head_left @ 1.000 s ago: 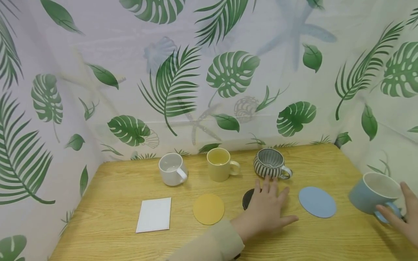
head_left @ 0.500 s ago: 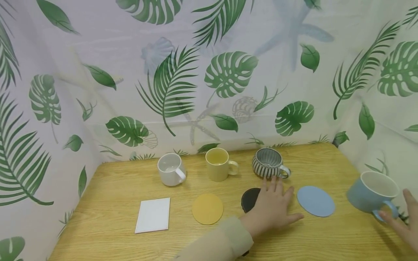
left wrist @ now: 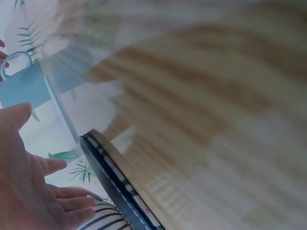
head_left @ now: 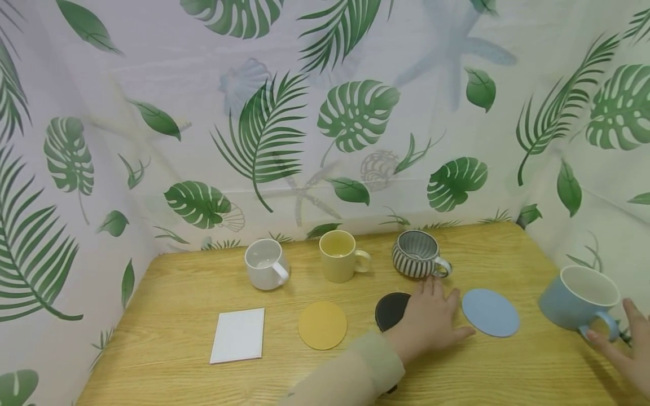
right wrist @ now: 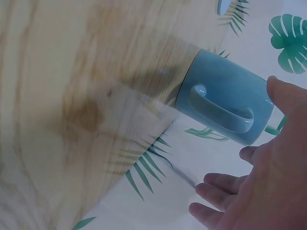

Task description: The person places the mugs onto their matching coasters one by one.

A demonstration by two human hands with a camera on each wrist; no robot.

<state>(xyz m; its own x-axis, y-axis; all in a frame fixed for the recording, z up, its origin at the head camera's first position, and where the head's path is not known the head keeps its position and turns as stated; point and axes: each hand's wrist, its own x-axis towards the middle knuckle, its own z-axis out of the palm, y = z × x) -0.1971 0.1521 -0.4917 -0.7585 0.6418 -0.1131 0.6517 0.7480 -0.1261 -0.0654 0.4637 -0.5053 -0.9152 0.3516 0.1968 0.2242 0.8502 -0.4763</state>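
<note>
Shifted rightward: left hand, fingers extended, thumb splayed, near round black coaster. Near right edge of wooden table: light-blue mug, apart from blue coaster; right hand alongside, fingers parted. Handle whole in right-wrist view, thumb-crossed in head view.

Part of the black coaster was hidden by the left hand. The right hand was cut off by the head view's edge. The table was blurred in the left wrist view.
</note>
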